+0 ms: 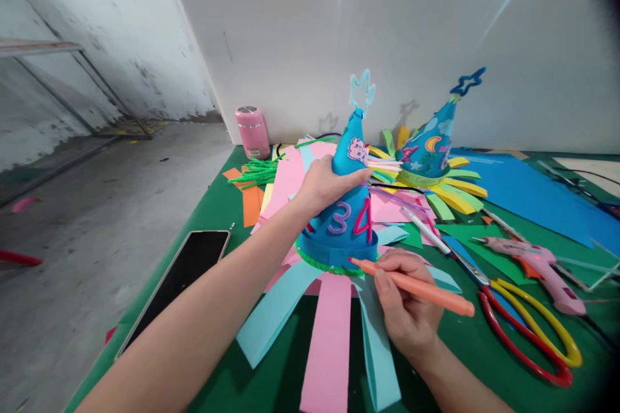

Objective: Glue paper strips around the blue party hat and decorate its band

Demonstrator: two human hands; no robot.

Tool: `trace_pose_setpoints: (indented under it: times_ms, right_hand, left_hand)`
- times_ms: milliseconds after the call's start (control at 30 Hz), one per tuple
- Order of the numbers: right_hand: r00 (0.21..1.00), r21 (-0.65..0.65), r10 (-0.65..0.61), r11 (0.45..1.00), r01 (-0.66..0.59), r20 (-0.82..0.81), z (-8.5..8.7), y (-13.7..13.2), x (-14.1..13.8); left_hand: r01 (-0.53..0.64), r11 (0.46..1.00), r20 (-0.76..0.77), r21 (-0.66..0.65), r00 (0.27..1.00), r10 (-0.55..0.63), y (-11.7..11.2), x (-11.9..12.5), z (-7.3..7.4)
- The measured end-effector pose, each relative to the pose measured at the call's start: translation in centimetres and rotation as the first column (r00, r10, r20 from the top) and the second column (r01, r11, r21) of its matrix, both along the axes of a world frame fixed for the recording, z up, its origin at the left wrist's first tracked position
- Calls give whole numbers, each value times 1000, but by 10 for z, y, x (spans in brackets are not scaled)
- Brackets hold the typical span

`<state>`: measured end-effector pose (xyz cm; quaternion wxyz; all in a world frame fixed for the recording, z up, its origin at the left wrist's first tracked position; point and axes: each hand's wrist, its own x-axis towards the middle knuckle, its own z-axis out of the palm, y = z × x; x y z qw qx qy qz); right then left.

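"What is the left hand doing?"

"It's wrapping around the upper part of a blue cone hat, its thumb reaching across the front. The hat is standing upright on the green table, with pink and light-blue paper strips spreading out from its base."

"And the right hand?"

"That one is pinching an orange marker and aiming its tip at the hat's lower band (whether the tip is actually touching, I'm not able to tell)."

"Is anything decorating the hat?"

"A purple 3 and a pink 4 are showing on the front, and a light-blue fuzzy topper is rising from the point."

"What's lying around it?"

"A second hat is standing behind and to the right. Scissors and a pink glue gun are lying to the right, while a phone is resting near the left edge. Green pipe cleaners are bunching in front of a pink canister."
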<state>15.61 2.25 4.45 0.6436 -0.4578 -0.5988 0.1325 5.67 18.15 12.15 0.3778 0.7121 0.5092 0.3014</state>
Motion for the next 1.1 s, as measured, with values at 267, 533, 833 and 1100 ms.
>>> trace_pose_setpoints:
  times_ms: [267,533,833,1100]
  right_hand:
    - [999,-13,31,999,-30,39,2,-1,-2]
    - [998,-21,63,998,-63,-14,4,0,-4]
    - [997,-37,74,997,-74,-2,3,0,-3]
    - [997,-22,75,997,-75,-15,1,1,-4]
  left_hand:
    - [-7,1000,4,7,1000,7,-1,1,1]
    - [26,1000,50,12,998,-27,2,0,-2]
    - [18,1000,54,2,998,-18,1,1,-1]
    - [14,999,47,37,999,-16,2,-1,-5]
